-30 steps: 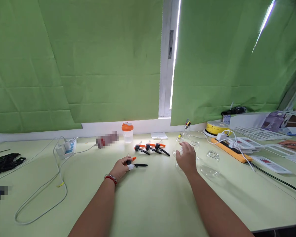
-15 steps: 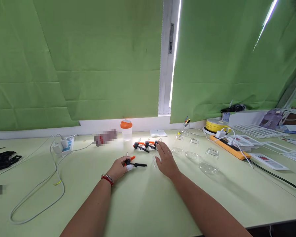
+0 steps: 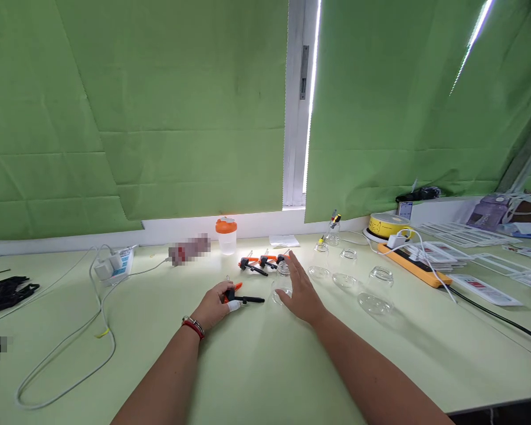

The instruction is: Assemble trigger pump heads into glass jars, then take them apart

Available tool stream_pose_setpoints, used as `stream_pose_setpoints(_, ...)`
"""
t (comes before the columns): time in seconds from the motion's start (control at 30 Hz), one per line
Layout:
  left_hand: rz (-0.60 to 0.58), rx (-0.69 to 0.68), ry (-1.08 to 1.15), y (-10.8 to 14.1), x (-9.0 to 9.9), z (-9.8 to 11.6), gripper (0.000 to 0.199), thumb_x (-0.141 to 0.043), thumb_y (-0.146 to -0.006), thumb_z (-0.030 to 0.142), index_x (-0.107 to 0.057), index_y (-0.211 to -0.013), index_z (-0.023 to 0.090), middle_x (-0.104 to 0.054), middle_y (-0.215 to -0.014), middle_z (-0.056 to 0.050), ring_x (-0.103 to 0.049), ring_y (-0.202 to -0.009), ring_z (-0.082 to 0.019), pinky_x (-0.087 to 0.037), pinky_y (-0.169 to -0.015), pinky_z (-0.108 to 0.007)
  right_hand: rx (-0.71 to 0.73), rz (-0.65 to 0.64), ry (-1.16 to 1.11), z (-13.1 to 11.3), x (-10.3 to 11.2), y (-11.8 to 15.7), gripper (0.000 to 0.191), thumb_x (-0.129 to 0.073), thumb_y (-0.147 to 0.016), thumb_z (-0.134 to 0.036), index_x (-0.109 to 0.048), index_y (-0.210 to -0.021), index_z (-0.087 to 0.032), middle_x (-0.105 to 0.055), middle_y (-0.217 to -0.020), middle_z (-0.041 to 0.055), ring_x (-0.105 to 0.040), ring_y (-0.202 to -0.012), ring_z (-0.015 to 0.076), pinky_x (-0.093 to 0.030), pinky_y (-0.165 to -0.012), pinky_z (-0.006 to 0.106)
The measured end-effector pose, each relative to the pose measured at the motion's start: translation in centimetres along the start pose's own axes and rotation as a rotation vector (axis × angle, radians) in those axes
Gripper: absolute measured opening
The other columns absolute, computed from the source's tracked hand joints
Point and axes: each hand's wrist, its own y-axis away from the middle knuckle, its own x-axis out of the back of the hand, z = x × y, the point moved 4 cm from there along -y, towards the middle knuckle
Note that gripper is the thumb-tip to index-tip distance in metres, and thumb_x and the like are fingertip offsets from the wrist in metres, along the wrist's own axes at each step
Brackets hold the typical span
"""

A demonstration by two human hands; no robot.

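Observation:
My left hand (image 3: 216, 305), with white tape on its thumb, is closed around a black-and-orange clamp (image 3: 248, 299) low over the table. A clear glass jar (image 3: 282, 283) stands upright just to the right of that clamp. My right hand (image 3: 301, 293) is beside the jar, fingers stretched out and thumb apart in front of the glass; whether it touches the jar I cannot tell. Behind the jar, several similar clamps (image 3: 253, 265) lie in a row. Other clear glass jars (image 3: 376, 290) stand to the right of my right hand.
An orange-lidded cup (image 3: 226, 236) stands near the wall. On the right are an orange power strip (image 3: 411, 265), a yellow disc container (image 3: 388, 224), and papers (image 3: 440, 255). A white cable (image 3: 62, 396) loops across the left side, near black straps (image 3: 6, 292).
My right hand has opened and shifted slightly right, off the neck of the glass jar, so more of the jar shows. My left hand stays on the clamp, almost unmoved.

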Motion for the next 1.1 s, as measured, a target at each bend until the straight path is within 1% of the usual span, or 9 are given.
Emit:
stream_pose_setpoints(0.07, -0.003, 0.003, 0.009, -0.1, 0.2, -0.1, 0.062, -0.073, -0.058, 0.042, -0.057, -0.112, 0.019, -0.046, -0.132, -0.013, -0.050, -0.113, -0.027, -0.042, -0.093, -0.034, -0.098, -0.016, -0.081, 0.8, 0.1, 0.2, 0.089, -0.058, -0.078, -0.034, 0.002, -0.143, -0.026, -0.010, -0.151, 0.0082, -0.015, -0.137, 0.0250, -0.026, -0.108, 0.044)
stream_pose_setpoints(0.13, -0.012, 0.016, 0.017, 0.0, 0.6, -0.2, 0.071, -0.075, -0.055, 0.042, -0.053, -0.118, 0.017, -0.051, -0.125, -0.014, -0.054, -0.106, -0.026, -0.044, -0.089, -0.035, -0.207, -0.064, -0.169, 1.9, 0.0, 0.4, 0.099, -0.062, -0.074, -0.040, 0.008, -0.143, -0.028, -0.016, -0.150, 0.0095, -0.020, -0.136, 0.0265, -0.028, -0.105, 0.046)
stream_pose_setpoints(0.3, -0.001, 0.050, 0.004, 0.3, 1.9, -0.7, 0.082, -0.078, -0.051, 0.039, -0.049, -0.125, 0.019, -0.051, -0.116, -0.012, -0.053, -0.094, -0.023, -0.046, -0.083, -0.036, -0.335, -0.294, -0.295, 4.3, -1.0, 1.2, 0.116, -0.070, -0.061, -0.047, 0.012, -0.141, -0.029, -0.032, -0.143, 0.0127, -0.032, -0.130, 0.0290, -0.030, -0.101, 0.049)
stream_pose_setpoints(0.37, -0.023, 0.058, 0.006, 0.3, 2.1, -0.9, 0.080, -0.078, -0.051, 0.036, -0.050, -0.124, 0.020, -0.052, -0.111, -0.009, -0.053, -0.090, -0.021, -0.046, -0.081, -0.035, -0.340, -0.397, -0.271, 4.7, -1.4, 1.4, 0.116, -0.072, -0.057, -0.048, 0.004, -0.143, -0.028, -0.039, -0.137, 0.0131, -0.035, -0.127, 0.0308, -0.032, -0.099, 0.050)
stream_pose_setpoints(0.47, -0.086, 0.068, 0.019, 0.4, 1.9, -1.2, 0.076, -0.078, -0.051, 0.033, -0.054, -0.122, 0.021, -0.057, -0.101, -0.006, -0.053, -0.085, -0.020, -0.045, -0.081, -0.035, -0.335, -0.479, -0.180, 5.0, -1.8, 1.5, 0.100, -0.071, -0.058, -0.048, -0.019, -0.141, -0.025, -0.044, -0.133, 0.0118, -0.038, -0.124, 0.0319, -0.034, -0.098, 0.049)
stream_pose_setpoints(0.53, -0.115, 0.070, 0.026, 0.4, 1.7, -1.1, 0.073, -0.077, -0.052, 0.033, -0.056, -0.121, 0.022, -0.058, -0.101, -0.005, -0.053, -0.087, -0.022, -0.044, -0.082, -0.036, -0.314, -0.494, -0.126, 5.0, -2.0, 1.4, 0.091, -0.068, -0.061, -0.049, -0.027, -0.138, -0.022, -0.042, -0.136, 0.0117, -0.036, -0.126, 0.0313, -0.033, -0.100, 0.047)
stream_pose_setpoints(0.67, -0.142, 0.071, 0.043, 0.5, 1.4, -0.8, 0.069, -0.074, -0.055, 0.037, -0.057, -0.121, 0.023, -0.060, -0.100, -0.005, -0.054, -0.088, -0.023, -0.044, -0.082, -0.036, -0.273, -0.504, -0.089, 5.2, -2.3, 1.4, 0.088, -0.063, -0.066, -0.050, -0.027, -0.139, -0.018, -0.038, -0.140, 0.0121, -0.033, -0.128, 0.0298, -0.029, -0.104, 0.045)
stream_pose_setpoints(0.93, -0.148, 0.063, 0.020, 0.6, 1.3, -0.7, 0.069, -0.073, -0.057, 0.038, -0.056, -0.123, 0.025, -0.052, -0.081, 0.001, -0.049, -0.075, -0.017, -0.043, -0.075, -0.033, -0.274, -0.476, -0.093, 5.7, -2.4, 1.6, 0.087, -0.064, -0.065, -0.051, -0.029, -0.139, -0.022, -0.048, -0.132, 0.0102, -0.040, -0.123, 0.0299, -0.038, -0.095, 0.046)
stream_pose_setpoints(1.1, -0.152, 0.042, 0.000, 0.6, 1.3, -0.5, 0.063, -0.073, -0.057, 0.037, -0.060, -0.117, 0.027, -0.049, -0.086, 0.001, -0.045, -0.074, -0.015, -0.042, -0.075, -0.030, -0.276, -0.470, -0.092, 5.7, -2.4, 1.6, 0.086, -0.065, -0.065, -0.050, -0.029, -0.139, -0.023, -0.047, -0.133, 0.0095, -0.040, -0.123, 0.0298, -0.037, -0.097, 0.045)
